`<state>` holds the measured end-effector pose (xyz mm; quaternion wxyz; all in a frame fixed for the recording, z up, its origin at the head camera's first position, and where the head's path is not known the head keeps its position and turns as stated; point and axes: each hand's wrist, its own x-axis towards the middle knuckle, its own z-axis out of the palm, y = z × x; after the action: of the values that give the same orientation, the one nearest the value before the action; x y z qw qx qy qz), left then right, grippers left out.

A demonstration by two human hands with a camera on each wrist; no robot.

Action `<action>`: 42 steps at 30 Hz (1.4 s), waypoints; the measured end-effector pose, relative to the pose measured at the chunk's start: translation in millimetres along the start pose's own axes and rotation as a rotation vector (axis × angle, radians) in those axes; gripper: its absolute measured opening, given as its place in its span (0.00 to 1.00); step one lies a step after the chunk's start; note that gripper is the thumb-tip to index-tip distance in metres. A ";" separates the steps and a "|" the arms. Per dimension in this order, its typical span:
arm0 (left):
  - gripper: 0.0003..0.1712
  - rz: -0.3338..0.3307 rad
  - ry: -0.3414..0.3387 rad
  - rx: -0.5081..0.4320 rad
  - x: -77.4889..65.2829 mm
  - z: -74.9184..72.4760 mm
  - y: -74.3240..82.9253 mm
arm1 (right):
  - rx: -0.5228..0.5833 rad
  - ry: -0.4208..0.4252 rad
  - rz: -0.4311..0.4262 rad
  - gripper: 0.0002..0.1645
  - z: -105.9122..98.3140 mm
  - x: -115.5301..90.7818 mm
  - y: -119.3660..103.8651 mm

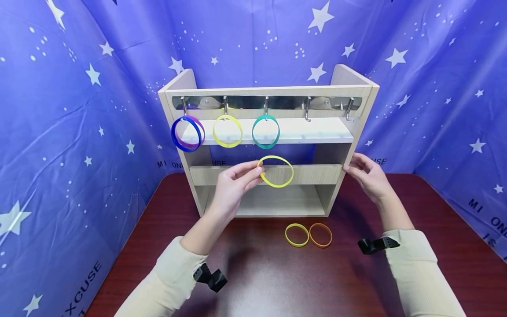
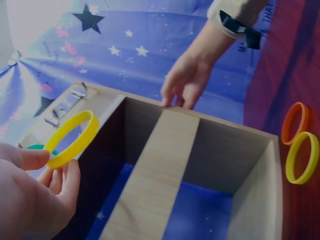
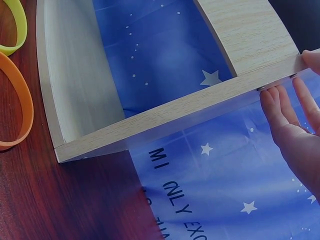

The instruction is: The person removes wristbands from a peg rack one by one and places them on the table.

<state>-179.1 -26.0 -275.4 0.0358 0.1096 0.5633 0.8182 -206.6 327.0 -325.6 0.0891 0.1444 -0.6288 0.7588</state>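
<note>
While my left hand [image 1: 233, 187] pinches a yellow band [image 2: 83, 143] before the rack [image 1: 313, 175], my right hand [image 1: 368, 178], fingers slightly bent, touches its right edge; another yellow band [image 2: 314, 150] and an orange band [image 3: 27, 102] lie near its front right corner.

On my remote feed I see a smooth, rubbery-looking yellow ring [image 2: 80, 145], a pale, matt, wood-grained rack [image 1: 313, 175], a mirror-bright metal hook strip [image 1: 247, 102], a glossy wood-look tabletop [image 1: 277, 284], a creased, faintly sheeny cloth backdrop [image 1: 253, 48], a matt fabric sleeve [image 1: 409, 262]
</note>
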 end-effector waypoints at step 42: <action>0.21 -0.238 -0.067 0.067 -3.3 -47.9 -46.3 | -0.033 -0.007 -0.011 0.21 -2.4 1.0 0.9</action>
<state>-189.4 -53.6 -335.3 0.1479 0.0704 0.5977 0.7848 -208.1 329.1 -326.4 0.0934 0.1489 -0.6406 0.7475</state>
